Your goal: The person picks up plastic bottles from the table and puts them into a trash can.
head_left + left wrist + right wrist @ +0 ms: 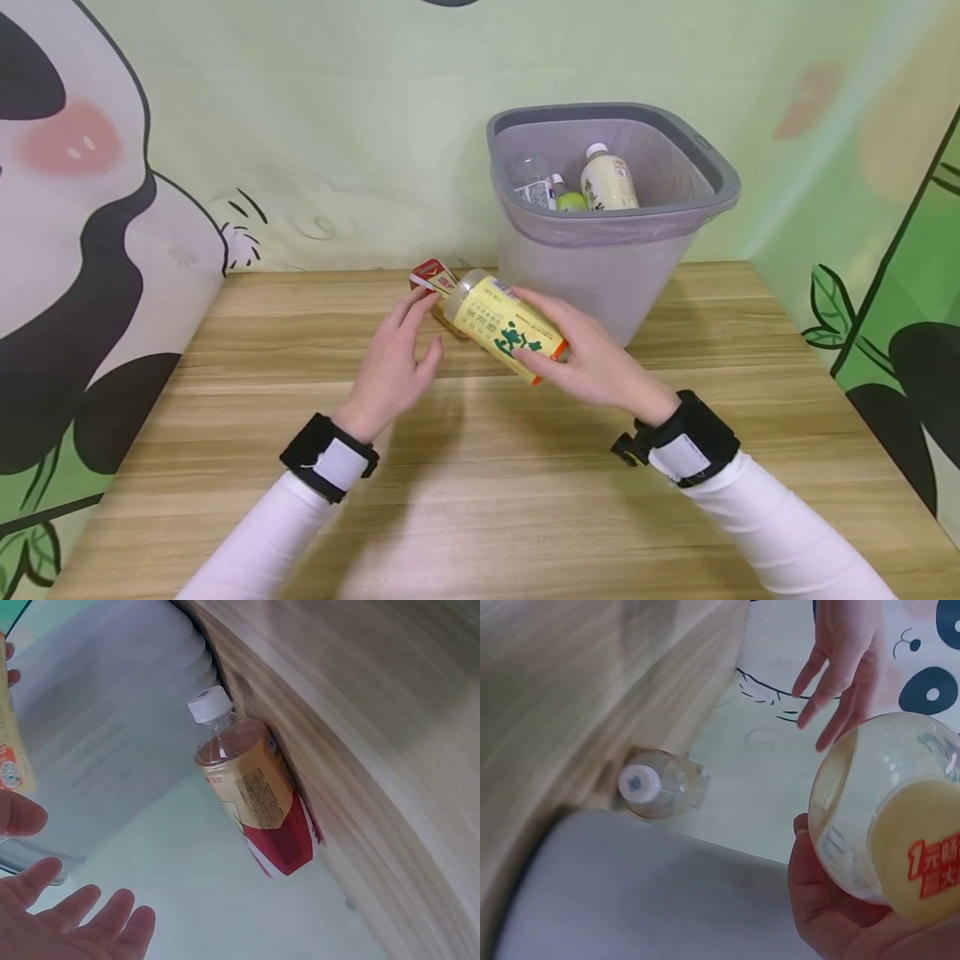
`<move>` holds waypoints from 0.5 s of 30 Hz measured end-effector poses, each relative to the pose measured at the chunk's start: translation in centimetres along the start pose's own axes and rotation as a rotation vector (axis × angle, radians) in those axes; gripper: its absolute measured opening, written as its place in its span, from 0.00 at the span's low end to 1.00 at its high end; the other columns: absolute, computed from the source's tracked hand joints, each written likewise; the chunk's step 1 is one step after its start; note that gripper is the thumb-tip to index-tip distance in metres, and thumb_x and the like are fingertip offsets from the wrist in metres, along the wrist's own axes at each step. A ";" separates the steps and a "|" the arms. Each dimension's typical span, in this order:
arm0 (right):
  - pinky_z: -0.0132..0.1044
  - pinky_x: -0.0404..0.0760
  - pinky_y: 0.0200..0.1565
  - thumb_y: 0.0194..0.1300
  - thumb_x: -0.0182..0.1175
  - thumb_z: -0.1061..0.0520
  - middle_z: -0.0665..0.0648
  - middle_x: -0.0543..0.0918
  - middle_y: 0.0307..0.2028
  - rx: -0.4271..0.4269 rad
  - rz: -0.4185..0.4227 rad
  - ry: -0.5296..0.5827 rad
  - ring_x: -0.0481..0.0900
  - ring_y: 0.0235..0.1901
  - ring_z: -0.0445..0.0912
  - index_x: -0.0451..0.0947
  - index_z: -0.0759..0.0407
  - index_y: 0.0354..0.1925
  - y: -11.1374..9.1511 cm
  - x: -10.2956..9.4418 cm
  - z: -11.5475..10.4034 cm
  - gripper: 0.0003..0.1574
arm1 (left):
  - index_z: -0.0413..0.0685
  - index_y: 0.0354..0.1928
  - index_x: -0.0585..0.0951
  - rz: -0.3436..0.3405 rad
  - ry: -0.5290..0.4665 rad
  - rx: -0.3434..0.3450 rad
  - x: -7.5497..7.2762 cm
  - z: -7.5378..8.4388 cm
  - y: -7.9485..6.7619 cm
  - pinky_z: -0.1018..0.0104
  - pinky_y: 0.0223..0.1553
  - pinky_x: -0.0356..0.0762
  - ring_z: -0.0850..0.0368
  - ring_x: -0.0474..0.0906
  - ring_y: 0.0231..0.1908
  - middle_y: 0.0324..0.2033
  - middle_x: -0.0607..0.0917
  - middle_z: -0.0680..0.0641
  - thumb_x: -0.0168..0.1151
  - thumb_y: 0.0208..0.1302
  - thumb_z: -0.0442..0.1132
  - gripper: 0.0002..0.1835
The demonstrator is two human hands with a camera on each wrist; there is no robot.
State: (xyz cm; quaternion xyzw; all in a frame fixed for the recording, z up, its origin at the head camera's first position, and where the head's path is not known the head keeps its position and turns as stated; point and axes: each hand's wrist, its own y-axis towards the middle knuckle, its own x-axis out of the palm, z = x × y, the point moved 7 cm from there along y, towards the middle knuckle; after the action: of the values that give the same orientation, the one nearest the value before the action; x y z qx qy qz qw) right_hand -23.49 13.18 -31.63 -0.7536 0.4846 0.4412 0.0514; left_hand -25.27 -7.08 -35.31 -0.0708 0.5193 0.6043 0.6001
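My right hand [592,354] holds a clear plastic bottle with a yellow label [510,329], tilted above the table, thumb and fingers on opposite sides of it. Close to the bottle's upper left end, my left hand [393,367] has its fingers extended and holds nothing. In the right wrist view this left hand [847,664] appears beyond the yellow-labelled bottle [930,840]. Behind both hands, a second bottle with a red and tan label [433,275] lies on the table beside the bin; its white cap shows in the left wrist view, where the bottle [259,799] is unobstructed.
A grey bin [577,267] with a liner stands at the back of the wooden table [480,500]. Inside are several bottles, among them a cream one with a white cap [609,179]. A printed panda backdrop [337,142] hangs behind the table.
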 end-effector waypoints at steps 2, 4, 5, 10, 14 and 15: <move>0.39 0.78 0.40 0.61 0.62 0.48 0.54 0.73 0.57 -0.026 0.004 -0.029 0.73 0.43 0.45 0.57 0.50 0.70 0.1 -0.4 -0.7 0.43 | 0.41 0.64 0.68 0.010 -0.002 0.009 -0.1 0.2 0.1 0.48 0.60 0.67 0.43 0.66 0.62 0.66 0.66 0.41 0.54 0.61 0.37 0.28; 0.39 0.78 0.39 0.61 0.62 0.49 0.55 0.74 0.55 -0.059 0.008 -0.042 0.74 0.42 0.45 0.58 0.51 0.70 0.3 -0.9 -1.5 0.42 | 0.41 0.64 0.69 0.018 -0.004 0.018 -0.2 0.4 0.3 0.48 0.60 0.67 0.44 0.66 0.62 0.65 0.67 0.41 0.54 0.61 0.37 0.27; 0.39 0.78 0.39 0.61 0.63 0.49 0.55 0.74 0.54 -0.076 0.014 -0.052 0.74 0.42 0.45 0.59 0.52 0.70 0.4 -1.2 -1.9 0.42 | 0.42 0.63 0.69 0.020 -0.010 0.024 -0.2 0.5 0.4 0.48 0.60 0.67 0.43 0.66 0.62 0.65 0.67 0.41 0.54 0.61 0.37 0.27; 0.37 0.78 0.39 0.59 0.63 0.50 0.54 0.75 0.52 -0.154 0.048 -0.099 0.73 0.41 0.43 0.61 0.55 0.68 1.0 -3.0 -4.2 0.41 | 0.43 0.62 0.70 0.023 -0.028 0.040 -0.4 1.2 0.8 0.49 0.60 0.68 0.45 0.66 0.61 0.64 0.68 0.41 0.54 0.61 0.37 0.26; 0.36 0.78 0.37 0.59 0.63 0.51 0.54 0.75 0.54 -0.202 0.089 -0.105 0.73 0.42 0.43 0.62 0.57 0.67 1.7 -4.5 -5.8 0.40 | 0.44 0.64 0.68 0.019 -0.034 0.045 -0.5 1.6 1.2 0.50 0.59 0.69 0.46 0.68 0.60 0.63 0.68 0.42 0.55 0.61 0.37 0.27; 0.35 0.78 0.37 0.59 0.63 0.51 0.54 0.75 0.56 -0.210 0.101 -0.102 0.73 0.42 0.43 0.63 0.58 0.67 1.9 -4.9 -6.1 0.40 | 0.44 0.65 0.68 0.018 -0.035 0.047 -0.5 1.8 1.3 0.50 0.59 0.69 0.46 0.68 0.60 0.63 0.68 0.42 0.56 0.62 0.37 0.27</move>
State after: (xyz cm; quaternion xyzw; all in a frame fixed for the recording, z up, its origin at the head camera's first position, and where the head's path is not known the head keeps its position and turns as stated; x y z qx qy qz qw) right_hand -21.86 12.46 -23.76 -0.7060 0.4700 0.5291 -0.0256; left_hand -25.20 -5.79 -33.51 -0.0415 0.5235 0.5987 0.6049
